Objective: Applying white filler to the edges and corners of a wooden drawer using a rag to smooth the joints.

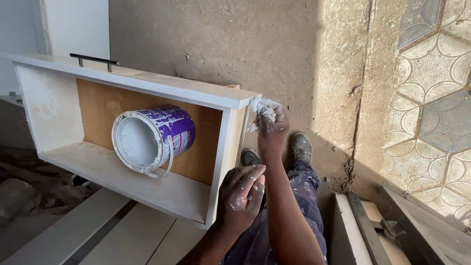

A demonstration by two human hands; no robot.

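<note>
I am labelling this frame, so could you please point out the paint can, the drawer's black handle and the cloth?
paint can [169, 128]: head view, on its purple side.
black handle [93, 59]: head view, middle of the bar.
cloth [260, 105]: head view, white wad under the right hand's fingers.

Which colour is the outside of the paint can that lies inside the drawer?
Purple, smeared with white paint; the paint can shows best in the head view.

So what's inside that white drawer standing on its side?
Inside the white drawer lies a purple paint can on its side, its open mouth showing a white-coated interior and its wire handle hanging. The can covers part of the brown drawer bottom behind it.
</note>
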